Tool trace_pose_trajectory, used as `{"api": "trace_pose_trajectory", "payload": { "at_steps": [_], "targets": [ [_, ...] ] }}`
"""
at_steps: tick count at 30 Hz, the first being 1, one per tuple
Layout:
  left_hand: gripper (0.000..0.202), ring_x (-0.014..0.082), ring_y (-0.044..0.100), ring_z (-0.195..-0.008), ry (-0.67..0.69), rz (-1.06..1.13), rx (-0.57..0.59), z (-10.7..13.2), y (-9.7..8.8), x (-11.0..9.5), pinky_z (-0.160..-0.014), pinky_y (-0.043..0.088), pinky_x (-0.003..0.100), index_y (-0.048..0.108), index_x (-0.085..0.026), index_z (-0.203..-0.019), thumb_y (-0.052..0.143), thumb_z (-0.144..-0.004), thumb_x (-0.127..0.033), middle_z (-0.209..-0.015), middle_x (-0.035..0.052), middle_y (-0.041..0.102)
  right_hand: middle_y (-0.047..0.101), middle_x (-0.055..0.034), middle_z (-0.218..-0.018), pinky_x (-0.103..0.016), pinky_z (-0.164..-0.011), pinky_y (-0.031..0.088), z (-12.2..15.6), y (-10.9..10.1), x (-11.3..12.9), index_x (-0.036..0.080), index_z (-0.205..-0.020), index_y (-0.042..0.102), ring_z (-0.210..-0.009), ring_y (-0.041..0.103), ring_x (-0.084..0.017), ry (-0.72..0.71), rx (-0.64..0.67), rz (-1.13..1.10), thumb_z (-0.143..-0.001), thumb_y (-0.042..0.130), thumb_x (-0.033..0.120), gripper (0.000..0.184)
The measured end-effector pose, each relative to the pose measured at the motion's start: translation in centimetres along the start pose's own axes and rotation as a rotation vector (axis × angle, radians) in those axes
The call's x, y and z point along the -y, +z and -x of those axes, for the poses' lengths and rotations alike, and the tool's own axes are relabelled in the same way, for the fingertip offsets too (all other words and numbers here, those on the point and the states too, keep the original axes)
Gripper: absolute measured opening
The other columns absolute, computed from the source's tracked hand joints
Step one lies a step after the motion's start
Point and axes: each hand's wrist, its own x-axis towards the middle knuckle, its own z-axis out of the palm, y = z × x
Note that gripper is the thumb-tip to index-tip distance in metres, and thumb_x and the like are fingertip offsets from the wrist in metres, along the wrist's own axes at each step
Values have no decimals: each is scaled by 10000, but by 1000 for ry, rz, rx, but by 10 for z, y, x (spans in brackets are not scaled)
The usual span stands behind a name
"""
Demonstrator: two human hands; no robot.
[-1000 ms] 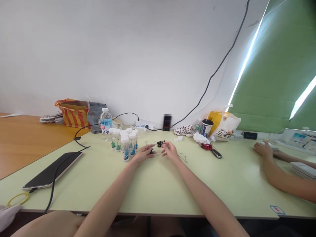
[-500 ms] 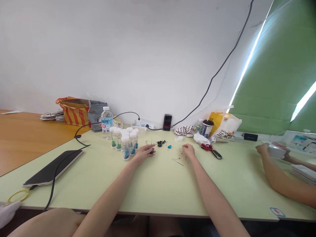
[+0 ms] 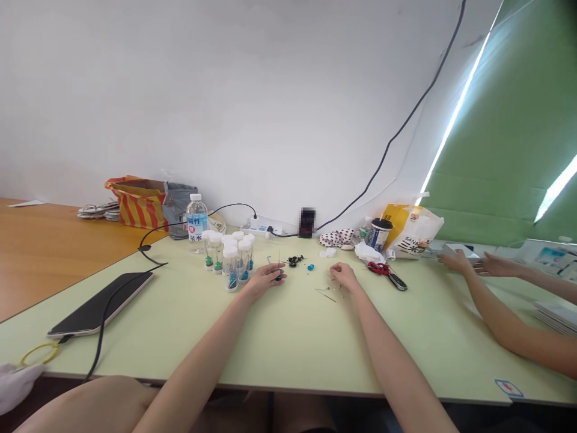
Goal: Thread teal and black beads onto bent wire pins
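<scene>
My left hand (image 3: 265, 281) is closed around a small dark blue piece (image 3: 278, 277) from which a thin metal rod points up. To its left stand several clear tubes (image 3: 231, 276) with white caps, holding blue or green pieces. My right hand (image 3: 344, 276) has its fingers pinched together low over the table; what sits between them is too small to make out. Thin bent metal wires (image 3: 325, 294) lie beside and under it. Between the hands are a blue piece (image 3: 311, 267) and a cluster of small black parts (image 3: 295, 261).
White caps (image 3: 330, 252), red-handled pliers (image 3: 377, 269) and a dark key fob (image 3: 397, 281) lie to the right. A water bottle (image 3: 197, 224) stands behind the tubes. At left lies a tablet (image 3: 101, 304) with a cable. Another person's hands (image 3: 455, 261) handle a white box at far right.
My two hands stay almost in place, with only slight finger movement. The other person's hands have moved away toward the back of the table with the white box.
</scene>
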Motion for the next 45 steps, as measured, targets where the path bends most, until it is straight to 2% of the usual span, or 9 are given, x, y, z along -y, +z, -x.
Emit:
{"api": "trace_pose_trajectory", "payload": {
  "at_steps": [25,30,36,41,45],
  "targets": [
    [243,168,600,-853,8,-3,3,2,2,0,-834,469,369,610,-127,-967,625,-725,-150,-854,83,620,666,-33,-777,-234,-640,433,2,0,2,176,-739,636,-720,602,-152,4,15,31,-675,519,224,141],
    [249,173,598,-847,18,-13,3,2,2,-1,-823,477,369,610,-116,-964,633,-720,-165,-831,87,626,664,-36,-759,-226,-644,432,-2,0,2,166,-765,637,-716,606,-148,51,8,33,-674,520,221,158],
    [166,186,602,-876,8,1,-36,2,3,-1,-843,474,369,616,-107,-899,612,-741,-158,-842,95,625,660,-41,-715,-211,-585,427,-7,-3,3,146,-786,634,-639,600,-134,84,33,26,-673,513,219,181],
    [132,184,611,-877,2,8,-38,1,3,0,-864,465,375,608,-113,-867,612,-740,-150,-863,91,627,641,-33,-627,-217,-560,414,-10,-4,9,147,-800,630,-590,586,-137,125,26,60,-655,510,187,192],
    [143,182,624,-849,1,9,-33,1,3,0,-858,468,380,608,-117,-870,622,-733,-158,-844,81,629,642,-48,-665,-236,-568,412,-18,-1,16,165,-759,631,-624,588,-162,155,1,104,-635,535,192,159]
  ]
}}
